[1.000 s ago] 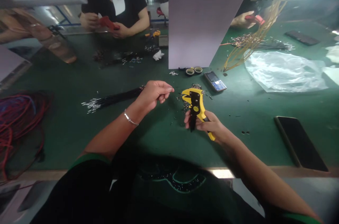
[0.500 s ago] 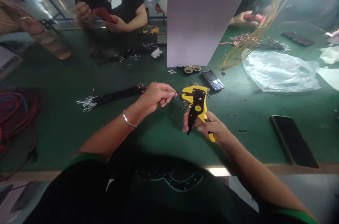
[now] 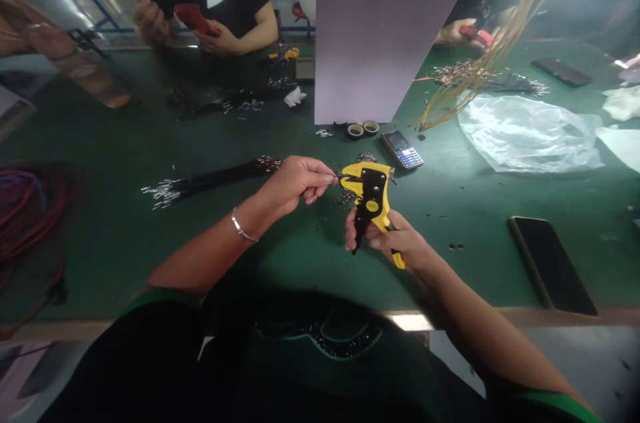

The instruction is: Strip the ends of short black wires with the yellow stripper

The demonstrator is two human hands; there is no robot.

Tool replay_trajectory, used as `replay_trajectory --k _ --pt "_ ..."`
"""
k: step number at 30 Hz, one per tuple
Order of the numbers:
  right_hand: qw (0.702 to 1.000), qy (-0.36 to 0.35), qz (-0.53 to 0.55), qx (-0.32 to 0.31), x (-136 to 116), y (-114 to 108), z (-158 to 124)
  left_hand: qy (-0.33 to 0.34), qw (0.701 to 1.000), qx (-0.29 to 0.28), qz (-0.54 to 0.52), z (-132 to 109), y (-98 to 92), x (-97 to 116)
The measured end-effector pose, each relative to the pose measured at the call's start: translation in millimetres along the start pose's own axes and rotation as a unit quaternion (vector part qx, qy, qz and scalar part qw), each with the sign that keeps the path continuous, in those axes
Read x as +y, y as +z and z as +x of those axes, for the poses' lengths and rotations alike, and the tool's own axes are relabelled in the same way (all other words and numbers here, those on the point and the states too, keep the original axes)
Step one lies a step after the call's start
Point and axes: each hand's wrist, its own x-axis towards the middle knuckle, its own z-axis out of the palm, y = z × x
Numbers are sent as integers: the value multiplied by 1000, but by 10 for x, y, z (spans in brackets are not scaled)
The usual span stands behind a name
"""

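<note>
My right hand is wrapped round the handles of a yellow and black wire stripper, its jaws pointing left. Opposite the jaws, my left hand pinches a thin black wire, most of it hidden by the fingers. The wire's end reaches the mouth of the stripper; how deep it sits I cannot tell. Behind my left wrist lies a bundle of black wires with bright tips at its left end. Small cut scraps are heaped under and behind the stripper's head.
A keypad phone, two tape rolls and a tall grey panel stand beyond my hands. To the right lie a smartphone and a clear plastic bag. Red cables are coiled at left. Co-workers sit across the table.
My left hand has shifted slightly right, and the stripper slightly left, so the fingertips and jaws are closer together. Both hands keep their grip.
</note>
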Motion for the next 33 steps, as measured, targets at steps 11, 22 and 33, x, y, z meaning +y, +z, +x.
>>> replay_trajectory --k 11,22,33 --pt "1000 -13 1 -22 64 -49 -8 -12 1000 17 1 -3 30 51" --pt "1000 3 -29 3 53 -17 -22 -38 999 35 15 -29 87 113" --pt "1000 2 -24 11 12 40 -38 -24 999 22 9 -14 43 71"
